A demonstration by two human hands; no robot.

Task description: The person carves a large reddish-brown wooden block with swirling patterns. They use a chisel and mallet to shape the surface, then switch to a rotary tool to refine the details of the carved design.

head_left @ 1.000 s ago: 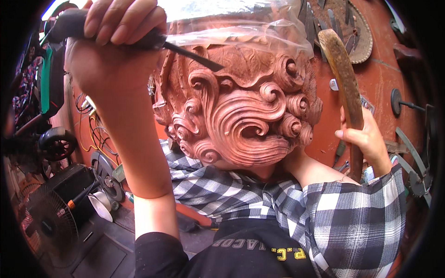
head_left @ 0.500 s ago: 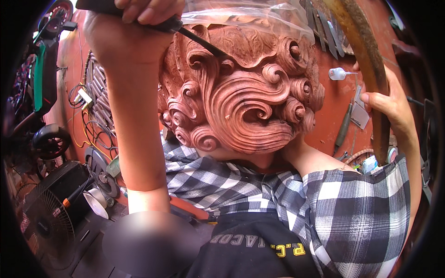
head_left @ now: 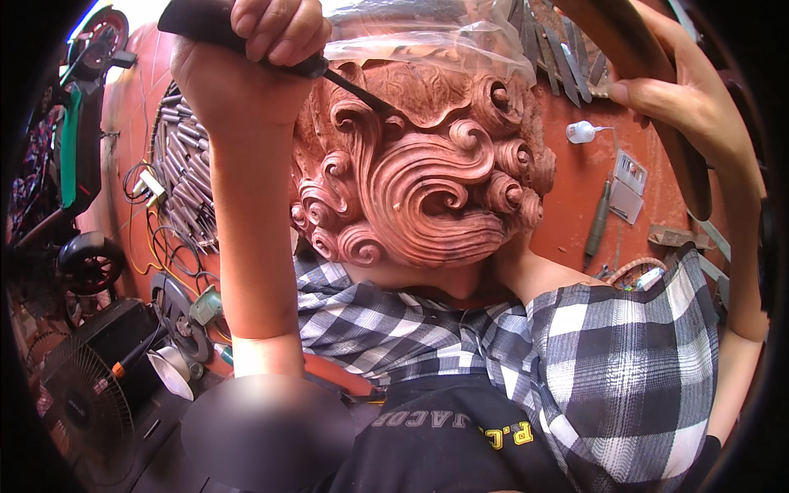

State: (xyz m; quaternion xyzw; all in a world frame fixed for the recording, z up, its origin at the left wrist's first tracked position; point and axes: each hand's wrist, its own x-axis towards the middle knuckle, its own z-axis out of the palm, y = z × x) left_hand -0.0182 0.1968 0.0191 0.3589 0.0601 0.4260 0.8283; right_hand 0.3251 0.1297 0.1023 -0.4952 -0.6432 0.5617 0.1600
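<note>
On the red workbench (head_left: 575,222), scrolled wood carving (head_left: 419,181) between left hand (head_left: 263,41) clenching chisel (head_left: 329,74) and right hand (head_left: 682,103) gripping mallet (head_left: 649,74).

Head-worn fisheye, facing down, close over carving (head_left: 419,172)

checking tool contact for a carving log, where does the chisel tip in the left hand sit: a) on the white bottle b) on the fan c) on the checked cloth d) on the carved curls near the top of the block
d: the left hand grips a dark-handled chisel whose tip meets the carved curls just under the plastic sheet, well away from the checked cloth.
</note>
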